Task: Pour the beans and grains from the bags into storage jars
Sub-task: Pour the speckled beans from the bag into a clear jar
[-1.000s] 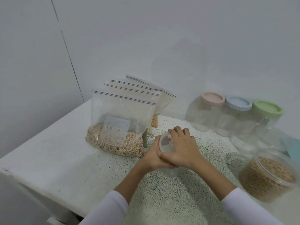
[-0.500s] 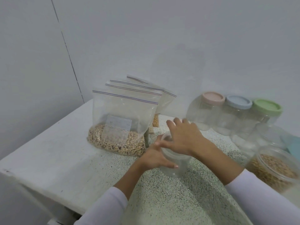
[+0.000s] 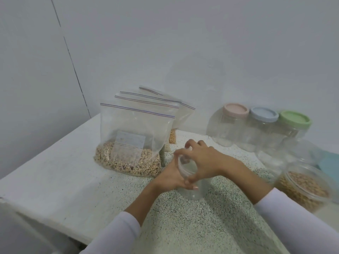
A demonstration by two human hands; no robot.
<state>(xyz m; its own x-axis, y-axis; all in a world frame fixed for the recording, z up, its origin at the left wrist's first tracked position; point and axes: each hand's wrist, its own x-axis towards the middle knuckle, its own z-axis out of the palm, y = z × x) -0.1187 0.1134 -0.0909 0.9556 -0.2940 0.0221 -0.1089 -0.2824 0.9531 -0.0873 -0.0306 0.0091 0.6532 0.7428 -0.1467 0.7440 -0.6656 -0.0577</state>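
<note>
The small clear jar (image 3: 192, 182) stood upright on the speckled tabletop (image 3: 211, 226), in front of the bags and left of the filled jar. The left hand (image 3: 170, 177) was wrapped round its near side, fingertips curled against the wall. The right hand (image 3: 203, 160) arched over the mouth, its thumb and fingers curled round the rim area; whether a clear lid sat under that hand could not be determined. Compared with one second earlier, the jar had come up from a tilted position, mouth toward the camera, to upright, and the right hand had shifted from the jar's side to its top.

Just behind and left, the front zip bag (image 3: 132, 142) held pale beans in its bottom; further bags (image 3: 165, 103) stood behind it, unchanged. Along the wall, three clear jars stood side by side, with pink lid (image 3: 236, 110), blue lid (image 3: 264, 114) and green lid (image 3: 295, 119). At the right edge the open jar of beans (image 3: 304, 186) appeared blurred.
</note>
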